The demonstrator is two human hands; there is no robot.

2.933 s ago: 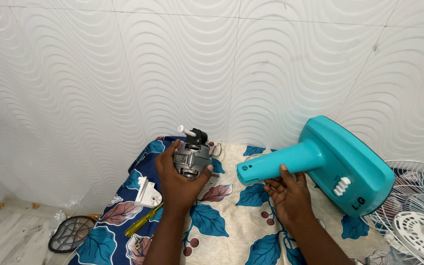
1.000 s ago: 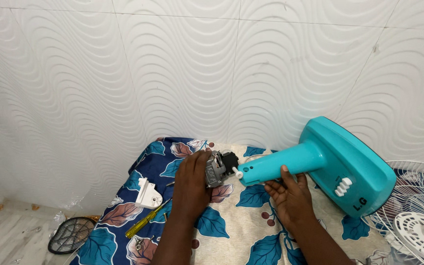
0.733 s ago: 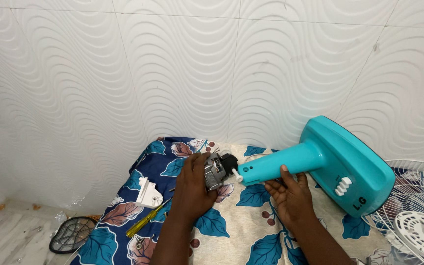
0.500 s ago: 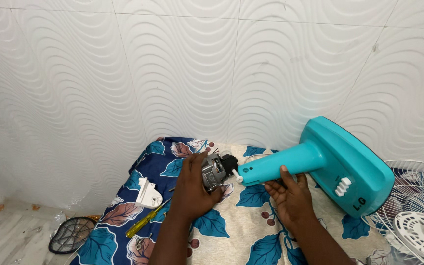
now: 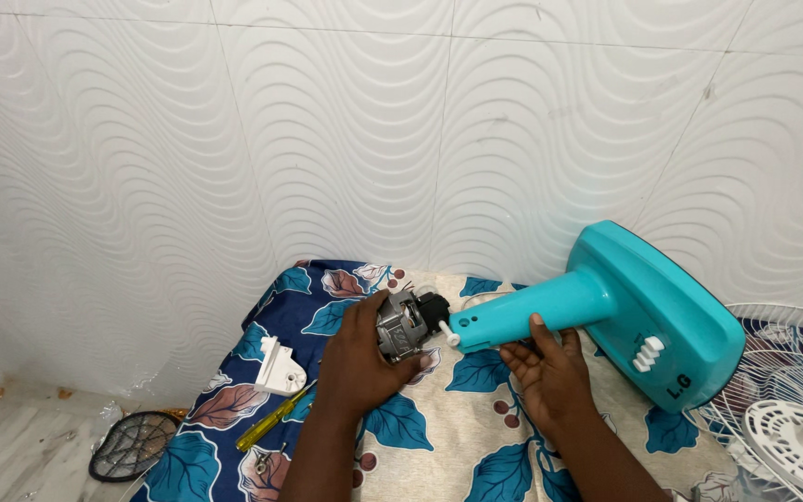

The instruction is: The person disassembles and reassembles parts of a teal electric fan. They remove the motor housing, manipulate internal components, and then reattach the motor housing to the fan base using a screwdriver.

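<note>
The fan motor (image 5: 402, 325) looks bare grey metal; the turquoise fan stand (image 5: 625, 311) is smooth, slightly glossy plastic; beneath them lies matt floral cloth (image 5: 439, 437).

Open cloth (image 5: 439, 437) between forearms, white bracket (image 5: 280, 366) and screwdriver (image 5: 269, 423) left, fan grille (image 5: 792, 409) right

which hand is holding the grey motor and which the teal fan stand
The left hand grips the motor. The right hand supports the neck of the stand from below, beside the white grille.
</note>
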